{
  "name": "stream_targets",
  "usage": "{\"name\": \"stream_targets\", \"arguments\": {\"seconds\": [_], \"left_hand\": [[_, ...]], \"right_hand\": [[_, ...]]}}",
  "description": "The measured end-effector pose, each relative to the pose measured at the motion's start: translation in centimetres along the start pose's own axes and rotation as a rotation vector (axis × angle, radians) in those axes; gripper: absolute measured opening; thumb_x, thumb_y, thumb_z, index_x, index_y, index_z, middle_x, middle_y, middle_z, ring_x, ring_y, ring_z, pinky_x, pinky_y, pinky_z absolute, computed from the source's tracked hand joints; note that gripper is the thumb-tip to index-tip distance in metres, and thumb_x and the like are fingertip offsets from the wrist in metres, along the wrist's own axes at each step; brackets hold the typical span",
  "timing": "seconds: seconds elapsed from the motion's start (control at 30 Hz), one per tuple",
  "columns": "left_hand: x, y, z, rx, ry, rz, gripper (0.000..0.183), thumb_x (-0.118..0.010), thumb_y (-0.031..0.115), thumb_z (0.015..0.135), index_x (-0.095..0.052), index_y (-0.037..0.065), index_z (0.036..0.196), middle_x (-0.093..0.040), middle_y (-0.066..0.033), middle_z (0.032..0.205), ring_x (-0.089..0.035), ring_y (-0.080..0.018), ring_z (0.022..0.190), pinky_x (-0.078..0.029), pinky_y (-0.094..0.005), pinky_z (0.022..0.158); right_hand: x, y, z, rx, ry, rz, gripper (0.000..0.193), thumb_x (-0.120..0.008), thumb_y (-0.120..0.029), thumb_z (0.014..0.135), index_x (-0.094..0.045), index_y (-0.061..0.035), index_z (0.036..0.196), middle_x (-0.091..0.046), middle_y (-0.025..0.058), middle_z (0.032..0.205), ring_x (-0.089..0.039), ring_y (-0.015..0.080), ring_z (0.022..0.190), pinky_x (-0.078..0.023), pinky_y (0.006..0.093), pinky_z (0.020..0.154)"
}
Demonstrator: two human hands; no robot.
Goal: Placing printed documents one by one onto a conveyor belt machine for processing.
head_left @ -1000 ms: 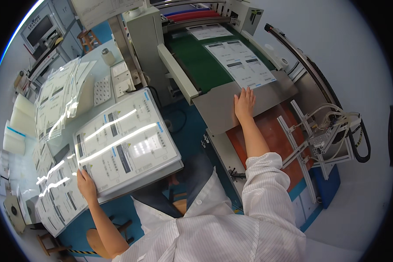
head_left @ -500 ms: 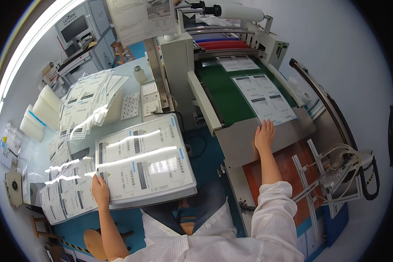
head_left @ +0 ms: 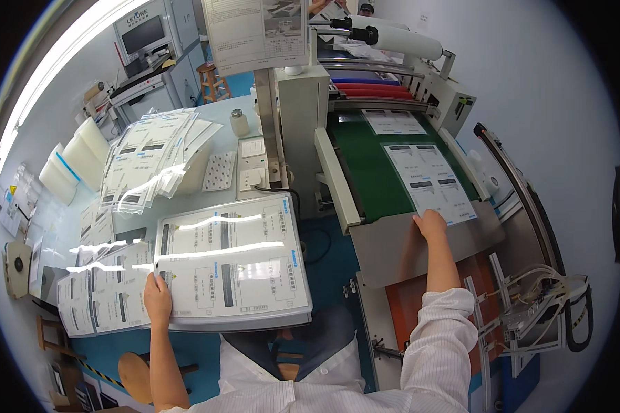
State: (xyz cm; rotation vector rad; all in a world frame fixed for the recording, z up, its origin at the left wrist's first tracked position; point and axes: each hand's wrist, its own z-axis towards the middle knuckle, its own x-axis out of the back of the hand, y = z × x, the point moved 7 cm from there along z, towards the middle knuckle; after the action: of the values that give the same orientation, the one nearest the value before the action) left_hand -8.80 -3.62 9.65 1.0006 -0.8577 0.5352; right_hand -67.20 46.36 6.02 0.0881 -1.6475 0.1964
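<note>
We see the right hand (head_left: 431, 224), outstretched earlier, now curled at the near-left corner of the printed sheet (head_left: 430, 180) just ahead, suggesting handling by that corner, while the left hand (head_left: 157, 301) touches the stack (head_left: 235, 260) to its right; we cannot tell whether either grips.

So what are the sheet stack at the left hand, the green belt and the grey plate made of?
The sheet stack looks like glossy clear plastic over printing: lights reflect in sharp streaks. The green belt seems matte, perhaps rubber or coated fabric, showing no sharp glare. The grey plate is probably bare metal, satin, with soft blurred reflections.
</note>
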Motion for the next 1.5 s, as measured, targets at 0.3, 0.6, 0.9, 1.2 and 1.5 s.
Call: {"name": "stream_targets", "arguments": {"seconds": [0.3,0.6,0.9,1.2,1.5], "left_hand": [[0.0,-0.6,0.0,0.028,0.043,0.021,0.037,-0.044,0.024,0.096,-0.057,-0.004,0.117,-0.062,-0.0281,0.103,-0.059,-0.0446,0.095,-0.046,-0.0463,0.083],[0.4,-0.4,0.1,0.045,0.052,0.019,0.037,-0.045,0.023,0.095,-0.056,-0.004,0.117,-0.062,-0.0273,0.106,-0.059,-0.0438,0.096,-0.046,-0.0465,0.084],[0.2,-0.8,-0.2,0.104,0.05,0.021,0.039,-0.046,0.024,0.094,-0.056,-0.004,0.118,-0.062,-0.0271,0.106,-0.06,-0.0429,0.097,-0.046,-0.0461,0.086],[1.3,-0.7,-0.5,0.108,0.087,-0.01,0.031,-0.047,0.023,0.093,-0.058,-0.002,0.109,-0.062,-0.0243,0.1,-0.058,-0.0431,0.092,-0.046,-0.0483,0.08],[1.1,-0.9,-0.3,0.181,0.001,-0.041,0.037,-0.046,0.027,0.092,-0.056,-0.001,0.115,-0.062,-0.0252,0.103,-0.059,-0.0424,0.095,-0.045,-0.0482,0.084]], "right_hand": [[0.4,-1.0,2.5,0.067,-0.014,-0.041,0.041,-0.067,-0.033,0.08,-0.066,0.0038,0.098,-0.067,0.0227,0.1,-0.065,0.038,0.095,-0.053,0.0431,0.082],[-0.1,-2.4,2.7,0.112,-0.028,-0.14,0.04,-0.067,-0.03,0.079,-0.064,0.0034,0.101,-0.066,0.0236,0.102,-0.063,0.0387,0.099,-0.052,0.0441,0.084],[0.8,-3.7,2.9,0.146,-0.172,-0.23,0.033,-0.065,-0.02,0.081,-0.065,0.0028,0.104,-0.065,0.0221,0.11,-0.063,0.0379,0.102,-0.052,0.0424,0.087],[-1.7,-5.0,3.6,0.225,-0.061,-0.312,0.023,-0.056,-0.009,0.083,-0.061,0.0044,0.102,-0.065,0.0237,0.107,-0.062,0.0395,0.103,-0.05,0.0454,0.088],[-3.6,1.5,5.1,0.351,0.065,-0.094,0.051,-0.052,-0.032,0.093,-0.047,0.0026,0.129,-0.05,0.0262,0.129,-0.046,0.0425,0.121,-0.038,0.0463,0.101]]}}
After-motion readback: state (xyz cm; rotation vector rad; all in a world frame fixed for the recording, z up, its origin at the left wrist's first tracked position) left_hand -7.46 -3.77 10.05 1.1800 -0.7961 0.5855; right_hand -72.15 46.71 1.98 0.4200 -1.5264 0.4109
